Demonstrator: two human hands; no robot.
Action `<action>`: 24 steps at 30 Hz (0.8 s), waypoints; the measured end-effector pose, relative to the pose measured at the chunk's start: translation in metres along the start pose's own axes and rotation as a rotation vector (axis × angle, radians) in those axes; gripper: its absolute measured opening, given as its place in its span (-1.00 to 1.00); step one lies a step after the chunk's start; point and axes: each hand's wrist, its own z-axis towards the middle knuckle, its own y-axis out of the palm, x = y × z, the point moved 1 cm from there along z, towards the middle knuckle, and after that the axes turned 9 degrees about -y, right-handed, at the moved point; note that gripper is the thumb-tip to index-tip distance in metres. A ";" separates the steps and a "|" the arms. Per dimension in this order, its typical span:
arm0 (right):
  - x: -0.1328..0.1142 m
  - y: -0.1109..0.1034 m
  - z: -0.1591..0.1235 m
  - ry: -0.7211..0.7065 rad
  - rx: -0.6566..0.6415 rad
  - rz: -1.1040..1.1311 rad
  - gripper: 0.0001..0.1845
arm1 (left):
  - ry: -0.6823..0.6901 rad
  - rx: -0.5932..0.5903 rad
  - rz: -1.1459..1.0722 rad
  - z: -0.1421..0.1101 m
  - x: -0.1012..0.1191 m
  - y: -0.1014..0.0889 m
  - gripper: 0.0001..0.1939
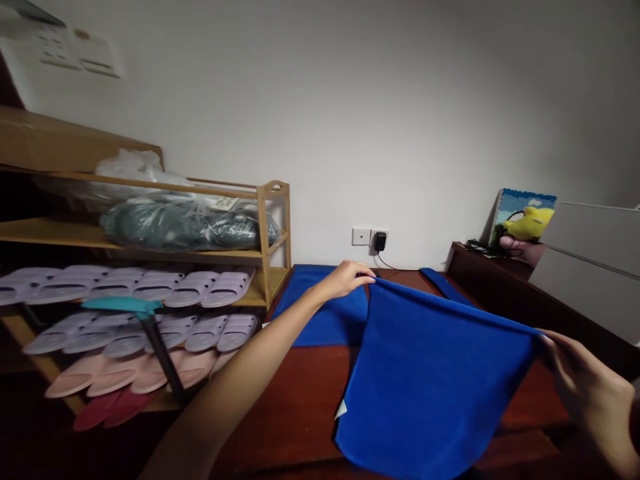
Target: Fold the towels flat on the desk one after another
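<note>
A bright blue cloth hangs stretched between my two hands over the reddish-brown wooden table. Its upper left corner is pinched by my left hand, fingers closed. At the upper right corner, my right hand grips the edge between thumb and fingers. A small white tag shows on the cloth's left side, and its lower edge hangs down in a curve. Behind it, another blue cloth lies flat on the tabletop. A narrow blue folded piece lies toward the back right.
A wooden shoe rack on the left holds several lilac slippers, pink slippers and a plastic-wrapped bundle. A teal-topped handle stands before it. At the right are a picture and white drawers. A black plug sits in the wall socket.
</note>
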 end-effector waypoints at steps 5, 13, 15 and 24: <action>0.001 -0.002 0.024 -0.065 0.012 -0.010 -0.48 | 0.093 0.057 0.175 -0.014 0.015 -0.016 -0.83; -0.003 -0.028 0.055 -0.169 0.143 0.007 -0.53 | 0.289 0.241 0.335 -0.035 0.053 -0.052 -0.77; -0.006 -0.036 0.061 -0.154 0.140 0.024 -0.54 | 0.308 0.287 0.354 -0.041 0.065 -0.060 -0.77; -0.024 -0.055 0.057 -0.026 0.201 0.163 -0.69 | 0.184 0.366 0.176 -0.090 0.110 -0.091 -0.73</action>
